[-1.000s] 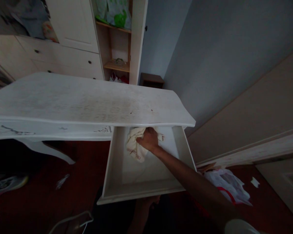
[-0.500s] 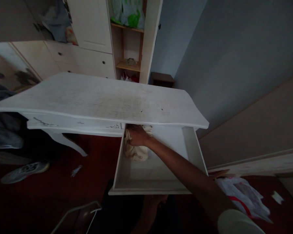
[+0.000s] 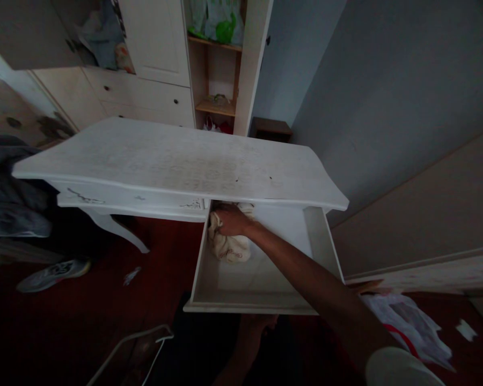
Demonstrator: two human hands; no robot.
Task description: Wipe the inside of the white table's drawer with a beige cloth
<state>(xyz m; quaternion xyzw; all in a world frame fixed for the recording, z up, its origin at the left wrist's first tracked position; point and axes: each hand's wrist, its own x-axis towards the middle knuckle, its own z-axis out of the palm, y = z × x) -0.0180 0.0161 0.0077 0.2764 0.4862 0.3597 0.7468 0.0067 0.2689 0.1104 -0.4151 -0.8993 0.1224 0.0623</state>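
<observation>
My right hand [image 3: 230, 220] reaches into the pulled-out drawer [image 3: 251, 308] of a white desk [image 3: 165, 155]. Its fingers are closed on a cream cloth [image 3: 230, 251] with reddish marks, against the drawer's left wall near the back. Part of the cloth shows behind the hand, close under the desktop edge. Below the drawer front is my left hand [image 3: 260, 323], mostly in shadow. The drawer hides part of it, and its grip cannot be made out.
Dark smudges mark the desktop. Behind it stands a white wardrobe [image 3: 153, 43] with open doors. A shoe [image 3: 54, 274] lies on the red floor at left, a white plastic bag [image 3: 410, 327] at right. A bent white metal frame [image 3: 123, 343] stands at lower left.
The view has shifted slightly, so the desk and drawer sit further right. My right hand stays on the cloth at the drawer's left side; my left hand stays beneath the drawer front.
</observation>
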